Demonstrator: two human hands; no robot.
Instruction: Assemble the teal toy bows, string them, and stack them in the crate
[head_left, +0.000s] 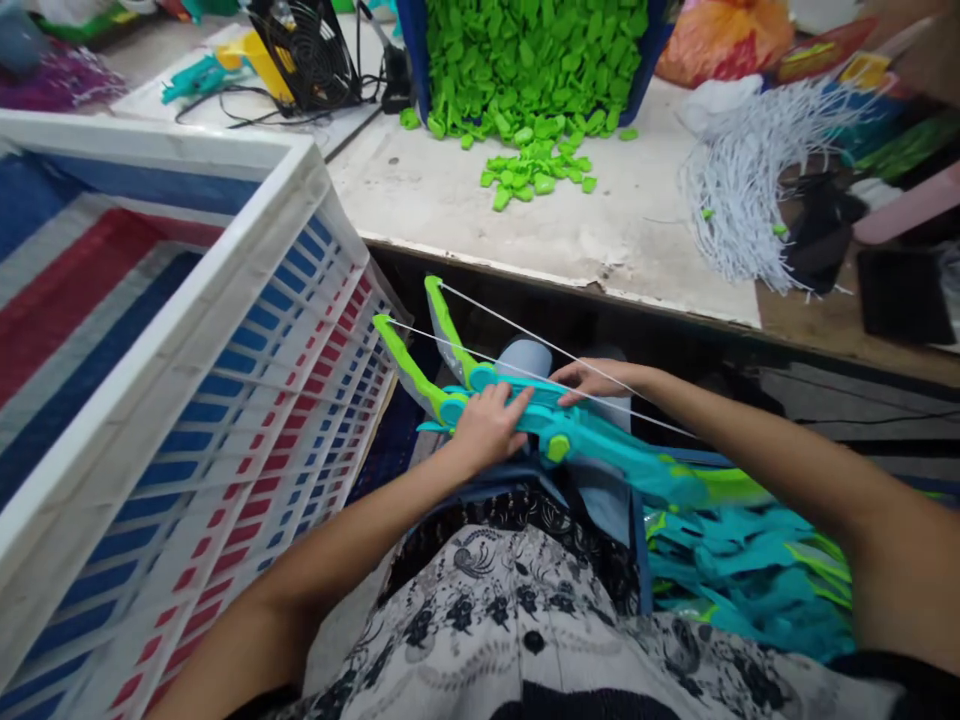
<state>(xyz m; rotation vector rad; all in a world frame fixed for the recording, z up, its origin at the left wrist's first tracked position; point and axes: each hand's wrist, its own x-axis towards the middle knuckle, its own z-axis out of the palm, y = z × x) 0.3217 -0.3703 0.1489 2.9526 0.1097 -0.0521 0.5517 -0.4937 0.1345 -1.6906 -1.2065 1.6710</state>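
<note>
Over my lap I hold two teal and lime-green toy bows (570,435), stacked together, each with a white string. My left hand (489,425) is closed round the teal middle grip. Fingers of my right hand (596,378) are pressed on the top of the grip, where a string crosses. The green limbs point left toward a crate and right over a pile of bows.
A large white slatted crate (225,300) stands at my left. More teal and green bows (750,570) lie heaped at my right. The workbench (465,210) ahead carries small green plastic pieces (532,70), a bundle of white strings (750,180) and a black fan (307,50).
</note>
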